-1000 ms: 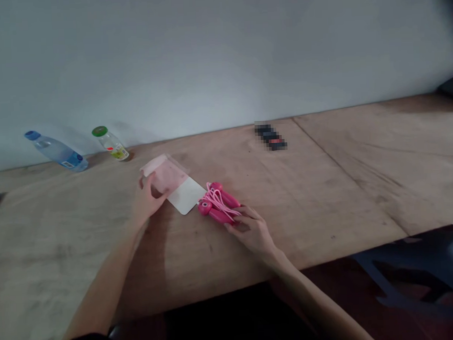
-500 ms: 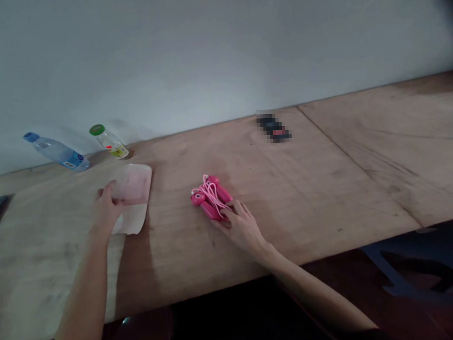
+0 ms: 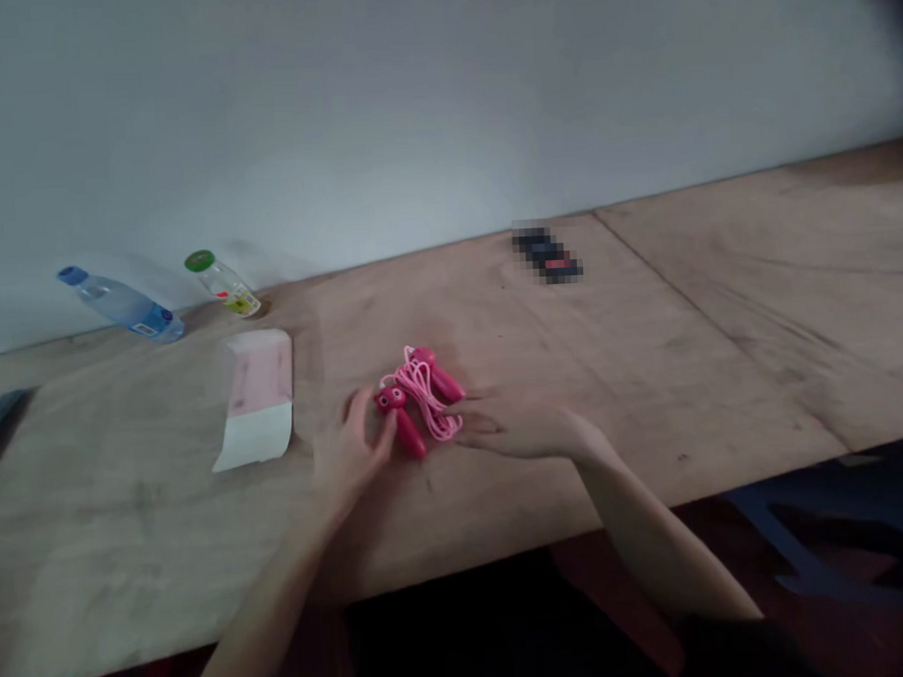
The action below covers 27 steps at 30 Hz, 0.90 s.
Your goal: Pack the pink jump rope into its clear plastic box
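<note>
A pink jump rope (image 3: 429, 399) lies bundled on the wooden table (image 3: 429, 519), its two dark pink handles on either side of the coiled cord. My left hand (image 3: 359, 447) is at the left handle, thumb and fingers apart around its round animal-face end. On the other side, my right hand (image 3: 511, 426) has its fingers stretched out, their tips at the cord's lower right. A white and pink paper sheet (image 3: 260, 392) lies flat to the left, touched by neither hand.
Near the wall stand a blue-capped plastic bottle (image 3: 128, 308) and a green-lidded clear bottle (image 3: 226, 286). A dark object (image 3: 0, 423) is at the far left edge, and a blurred-out dark item (image 3: 547, 253) lies toward the back. A blue chair (image 3: 812, 552) shows below the table's right side.
My left hand has left the paper and moved right to the jump rope. My right hand has let go and flattened out. The left handle has swung away from the cord.
</note>
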Each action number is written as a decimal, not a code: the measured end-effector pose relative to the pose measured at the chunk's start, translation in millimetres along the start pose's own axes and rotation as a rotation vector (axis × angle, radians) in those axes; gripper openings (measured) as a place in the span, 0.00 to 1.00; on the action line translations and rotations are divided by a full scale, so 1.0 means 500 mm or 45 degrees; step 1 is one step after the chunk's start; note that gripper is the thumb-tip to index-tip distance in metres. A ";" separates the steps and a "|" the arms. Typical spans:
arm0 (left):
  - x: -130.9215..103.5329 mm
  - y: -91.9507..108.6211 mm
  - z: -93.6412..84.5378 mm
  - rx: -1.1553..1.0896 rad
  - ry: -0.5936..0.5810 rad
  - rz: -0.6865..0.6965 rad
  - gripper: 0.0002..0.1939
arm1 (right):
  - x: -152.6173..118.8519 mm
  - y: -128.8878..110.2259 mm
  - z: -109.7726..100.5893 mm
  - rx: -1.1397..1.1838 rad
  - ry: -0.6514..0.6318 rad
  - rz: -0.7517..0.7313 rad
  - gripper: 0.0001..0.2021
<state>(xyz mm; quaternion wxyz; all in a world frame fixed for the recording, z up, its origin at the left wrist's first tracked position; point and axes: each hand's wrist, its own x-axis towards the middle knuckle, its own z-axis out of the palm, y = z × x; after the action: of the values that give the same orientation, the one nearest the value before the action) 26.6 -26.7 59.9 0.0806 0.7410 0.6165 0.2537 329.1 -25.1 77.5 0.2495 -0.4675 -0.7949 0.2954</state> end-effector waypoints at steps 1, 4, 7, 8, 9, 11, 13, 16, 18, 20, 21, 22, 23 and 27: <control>-0.006 0.015 0.022 -0.049 -0.070 0.024 0.24 | 0.014 0.015 -0.011 0.091 -0.172 0.003 0.14; 0.000 0.021 0.061 -0.183 -0.119 0.072 0.23 | 0.063 0.056 -0.014 0.222 -0.098 0.096 0.15; 0.027 0.007 0.079 -0.259 -0.038 0.078 0.19 | 0.098 0.076 0.021 0.146 0.236 0.224 0.15; 0.036 0.004 0.084 -0.274 -0.013 0.077 0.18 | 0.105 0.078 0.036 0.117 0.233 0.226 0.17; 0.044 0.003 0.089 -0.287 0.007 0.077 0.18 | 0.109 0.078 0.050 0.087 0.224 0.227 0.19; 0.055 0.004 0.098 -0.299 0.032 0.059 0.18 | 0.113 0.075 0.074 0.008 0.227 0.205 0.22; 0.058 0.005 0.106 -0.274 0.032 0.008 0.18 | 0.113 0.070 0.092 -0.077 0.260 0.160 0.24; 0.053 0.002 0.109 -0.237 0.068 -0.045 0.19 | 0.113 0.067 0.116 -0.186 0.272 0.078 0.24; 0.049 -0.005 0.107 -0.241 0.097 -0.005 0.19 | 0.113 0.066 0.128 -0.271 0.263 0.043 0.26; 0.047 -0.012 0.103 -0.237 0.097 0.041 0.18 | 0.113 0.065 0.133 -0.371 0.258 0.028 0.28; 0.047 -0.016 0.102 -0.234 0.088 0.053 0.18 | 0.113 0.064 0.133 -0.420 0.253 0.024 0.29; 0.047 -0.018 0.100 -0.233 0.085 0.057 0.18 | 0.112 0.063 0.131 -0.459 0.249 0.026 0.29; 0.047 -0.020 0.099 -0.232 0.092 0.054 0.18 | 0.110 0.063 0.128 -0.487 0.250 0.031 0.29; 0.045 -0.018 0.098 -0.195 0.114 0.043 0.18 | 0.101 0.069 0.109 -0.501 0.331 0.112 0.24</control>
<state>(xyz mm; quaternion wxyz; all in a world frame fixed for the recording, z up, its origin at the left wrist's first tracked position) 44.4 6.4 20.1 0.1050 0.7308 0.5857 0.3344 290.8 20.7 21.0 0.2407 -0.5755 -0.7772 0.0829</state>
